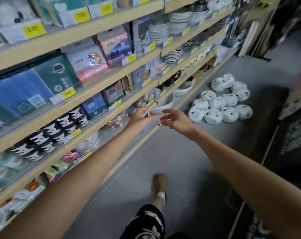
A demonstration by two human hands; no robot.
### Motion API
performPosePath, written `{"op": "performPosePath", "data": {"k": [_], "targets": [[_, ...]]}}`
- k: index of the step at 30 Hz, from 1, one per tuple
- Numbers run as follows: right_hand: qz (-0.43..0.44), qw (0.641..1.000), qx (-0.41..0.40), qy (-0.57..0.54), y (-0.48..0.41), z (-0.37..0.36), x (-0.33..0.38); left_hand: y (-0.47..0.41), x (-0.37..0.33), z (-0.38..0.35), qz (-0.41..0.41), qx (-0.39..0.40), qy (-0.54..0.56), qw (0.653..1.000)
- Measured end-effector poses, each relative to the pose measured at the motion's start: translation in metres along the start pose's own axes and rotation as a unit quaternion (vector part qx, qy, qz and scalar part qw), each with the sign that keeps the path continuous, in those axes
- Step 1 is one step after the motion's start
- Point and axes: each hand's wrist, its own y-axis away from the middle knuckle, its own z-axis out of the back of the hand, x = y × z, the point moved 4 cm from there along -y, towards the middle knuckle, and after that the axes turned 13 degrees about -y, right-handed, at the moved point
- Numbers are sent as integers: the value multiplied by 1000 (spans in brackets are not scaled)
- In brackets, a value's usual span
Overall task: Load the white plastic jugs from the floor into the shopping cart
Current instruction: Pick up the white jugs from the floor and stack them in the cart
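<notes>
Several white plastic jugs lie in a loose heap on the grey floor, ahead and to the right, beside the bottom shelf. Both my arms stretch forward toward them. My left hand is held out with relaxed fingers and holds nothing. My right hand is also out in front, fingers spread and empty, a short way left of the nearest jug. Neither hand touches a jug. No shopping cart is in view.
Long wooden shelves with packaged goods, plates and bowls run along the left side. Dark racks of goods stand on the right. My leg and brown shoe are on the grey tiled floor between them.
</notes>
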Motion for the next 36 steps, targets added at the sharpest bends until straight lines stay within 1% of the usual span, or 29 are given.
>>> {"op": "performPosePath", "data": {"k": [3, 6, 9, 12, 16, 21, 24, 29, 33, 36], "targets": [[-12, 999, -35, -3, -33, 55, -6, -56, -35, -38, -21, 43, -4, 999], [-33, 998, -62, -1, -68, 110, -8, -111, -73, -71, -23, 78, -3, 997], [-59, 994, -91, -1, -100, 161, -11, -163, -111, -102, -33, 120, -31, 992], [-64, 990, -126, -20, -125, 205, -12, -209, -144, -131, -43, 153, -39, 987], [-81, 985, -151, -28, -148, 255, -21, -251, -184, -169, -52, 189, -40, 980], [-95, 979, -178, -36, -189, 326, -40, -304, -223, -220, -73, 222, -72, 970], [-98, 978, -181, -38, -223, 372, -51, -345, -243, -254, -59, 230, -81, 968], [-112, 981, -155, -40, -294, 462, -72, -423, -283, -317, -27, 232, -95, 968], [-131, 978, -148, -60, -352, 536, -83, -483, -311, -365, 14, 225, -93, 970], [-146, 979, -127, -57, -392, 578, -90, -519, -324, -391, 51, 211, -72, 973]]}}
